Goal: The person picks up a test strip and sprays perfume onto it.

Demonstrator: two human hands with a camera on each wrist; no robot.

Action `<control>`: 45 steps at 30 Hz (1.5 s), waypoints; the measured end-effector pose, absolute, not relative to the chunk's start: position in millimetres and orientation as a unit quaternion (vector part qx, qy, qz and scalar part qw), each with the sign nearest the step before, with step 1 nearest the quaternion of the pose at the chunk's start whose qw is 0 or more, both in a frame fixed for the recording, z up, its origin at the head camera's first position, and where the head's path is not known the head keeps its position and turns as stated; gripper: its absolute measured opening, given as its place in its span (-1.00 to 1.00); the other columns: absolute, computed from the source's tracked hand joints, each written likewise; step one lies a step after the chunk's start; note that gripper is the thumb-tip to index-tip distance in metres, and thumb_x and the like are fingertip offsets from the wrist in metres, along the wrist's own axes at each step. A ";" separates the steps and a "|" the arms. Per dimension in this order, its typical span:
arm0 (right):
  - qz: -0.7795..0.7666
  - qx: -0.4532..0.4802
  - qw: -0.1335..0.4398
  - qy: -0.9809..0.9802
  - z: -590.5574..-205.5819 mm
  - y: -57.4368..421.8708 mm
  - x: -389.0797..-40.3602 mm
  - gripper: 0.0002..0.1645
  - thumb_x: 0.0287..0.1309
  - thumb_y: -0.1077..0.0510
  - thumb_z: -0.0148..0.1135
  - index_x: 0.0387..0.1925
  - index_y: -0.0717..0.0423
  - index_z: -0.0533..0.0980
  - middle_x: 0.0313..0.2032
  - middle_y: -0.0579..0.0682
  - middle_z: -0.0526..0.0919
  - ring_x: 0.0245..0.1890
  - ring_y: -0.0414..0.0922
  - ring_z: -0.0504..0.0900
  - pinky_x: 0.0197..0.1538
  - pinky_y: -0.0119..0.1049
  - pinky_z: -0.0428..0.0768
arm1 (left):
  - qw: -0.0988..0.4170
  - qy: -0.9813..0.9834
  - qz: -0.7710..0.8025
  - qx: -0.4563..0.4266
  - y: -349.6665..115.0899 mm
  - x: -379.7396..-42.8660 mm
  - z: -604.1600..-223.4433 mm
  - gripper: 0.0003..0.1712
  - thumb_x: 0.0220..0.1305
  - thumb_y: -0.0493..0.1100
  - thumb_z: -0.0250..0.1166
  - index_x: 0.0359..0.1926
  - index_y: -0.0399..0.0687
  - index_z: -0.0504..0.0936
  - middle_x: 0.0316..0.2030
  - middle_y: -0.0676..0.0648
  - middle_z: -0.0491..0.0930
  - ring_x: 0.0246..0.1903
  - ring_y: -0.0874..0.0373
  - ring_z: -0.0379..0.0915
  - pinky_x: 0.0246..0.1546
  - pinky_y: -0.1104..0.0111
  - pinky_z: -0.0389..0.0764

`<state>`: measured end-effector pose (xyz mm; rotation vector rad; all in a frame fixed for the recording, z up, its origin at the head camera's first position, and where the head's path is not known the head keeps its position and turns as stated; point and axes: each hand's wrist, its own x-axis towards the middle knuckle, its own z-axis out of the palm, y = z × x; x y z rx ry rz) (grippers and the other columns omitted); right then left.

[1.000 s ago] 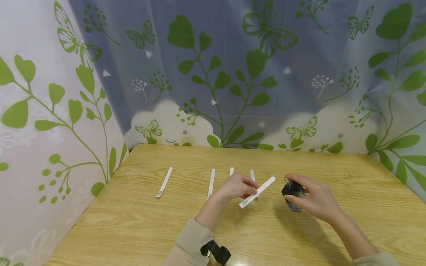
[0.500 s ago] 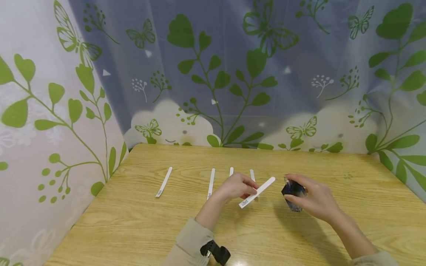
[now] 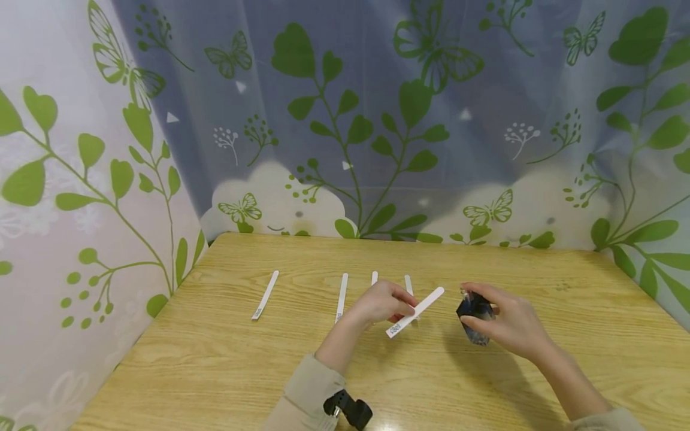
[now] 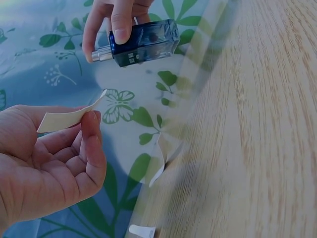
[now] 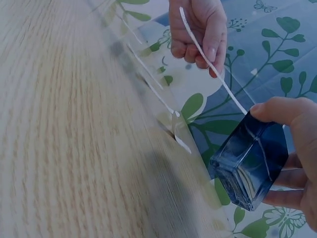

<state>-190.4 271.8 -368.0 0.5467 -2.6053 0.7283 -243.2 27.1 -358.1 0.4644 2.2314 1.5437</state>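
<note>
My left hand [image 3: 380,302] pinches a white paper perfume test strip [image 3: 429,299] between thumb and fingers. Dark print marks the strip's near end, and its rounded end slants up toward the right. In the left wrist view the strip [image 4: 62,122] is slightly bent. My right hand [image 3: 517,326] grips a dark blue glass perfume bottle [image 3: 475,323] above the table, thumb on one side. The index finger lies at the silver spray top [image 4: 102,54]. Bottle and strip are a short gap apart in the head view, the spray top being near the strip's rounded end.
Several more test strips lie on the wooden table [image 3: 215,365]: one at the left [image 3: 266,295], another strip [image 3: 342,296] nearer the middle, others partly hidden behind my left hand. A patterned curtain [image 3: 345,120] stands behind the table. A black strap [image 3: 347,409] is on my left sleeve.
</note>
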 end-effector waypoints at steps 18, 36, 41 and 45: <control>0.285 0.177 0.170 -0.926 -369.5 271.2 -191.7 -0.31 -0.01 0.08 0.40 0.18 0.15 0.39 0.09 0.26 0.47 -0.09 0.19 0.55 -0.26 -0.08 0.61 | 0.165 0.798 0.560 0.149 10.9 -250.2 -359.5 -0.82 0.14 -0.36 0.27 -0.21 -0.29 0.67 -0.43 -0.06 0.60 -0.51 0.19 0.45 -0.46 0.38 0.51; 0.274 0.176 0.160 -0.932 -368.8 271.0 -194.9 -0.28 -0.01 -0.01 0.39 0.19 0.12 0.39 0.11 0.25 0.46 -0.10 0.19 0.56 -0.33 -0.09 0.61 | 0.121 0.777 0.606 0.117 -40.8 -263.7 -358.0 -0.68 0.15 -0.41 0.13 -0.04 -0.40 0.56 -0.31 -0.16 0.57 -0.46 0.15 0.43 -0.32 0.29 0.54; 0.268 0.169 0.163 -0.934 -369.6 271.9 -193.6 -0.29 -0.01 -0.01 0.39 0.18 0.12 0.40 0.08 0.26 0.48 -0.27 0.08 0.62 -0.46 -0.26 0.56 | 0.108 0.760 0.635 0.088 -54.6 -267.8 -361.0 -0.67 0.16 -0.41 0.13 -0.02 -0.41 0.54 -0.37 -0.10 0.53 -0.46 0.16 0.39 -0.33 0.31 0.51; 0.272 0.162 0.160 -0.935 -368.6 272.3 -192.3 -0.29 0.00 -0.01 0.38 0.19 0.13 0.39 0.08 0.27 0.48 -0.34 0.02 0.63 -0.50 -0.33 0.51 | 0.078 0.764 0.637 0.065 -65.8 -268.5 -360.0 -0.70 0.16 -0.42 0.14 -0.06 -0.41 0.56 -0.42 -0.08 0.51 -0.48 0.19 0.38 -0.36 0.33 0.49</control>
